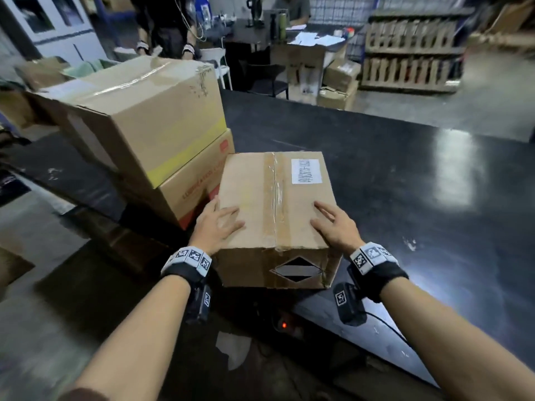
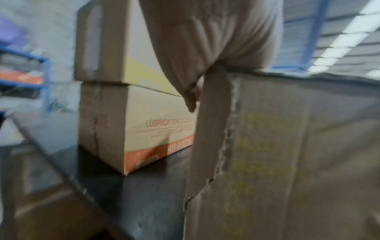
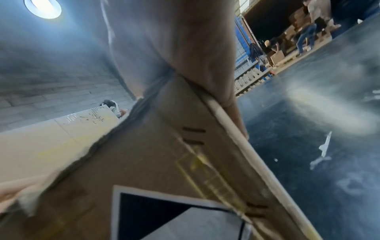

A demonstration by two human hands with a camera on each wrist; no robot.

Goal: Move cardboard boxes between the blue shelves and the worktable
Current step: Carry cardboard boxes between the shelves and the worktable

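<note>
A small taped cardboard box (image 1: 275,198) with a white label sits at the near edge of the black worktable (image 1: 405,198). My left hand (image 1: 217,224) lies flat on its top left corner. In the left wrist view this hand (image 2: 205,40) has one finger hanging down the box's (image 2: 287,154) side. My right hand (image 1: 333,224) rests with straight fingers on the top right corner. The right wrist view shows that hand (image 3: 174,48) lying over the box's (image 3: 154,162) edge. Two larger boxes are stacked just left, a plain one (image 1: 144,111) on an orange-printed one (image 1: 197,183).
A person (image 1: 165,24) stands behind the stacked boxes and another (image 1: 292,10) sits at a cluttered desk. Wooden pallets (image 1: 411,53) and floor boxes (image 1: 338,82) stand beyond the table. A blue shelf (image 2: 41,73) is off to the left. A power strip's red light (image 1: 285,325) glows below the table edge.
</note>
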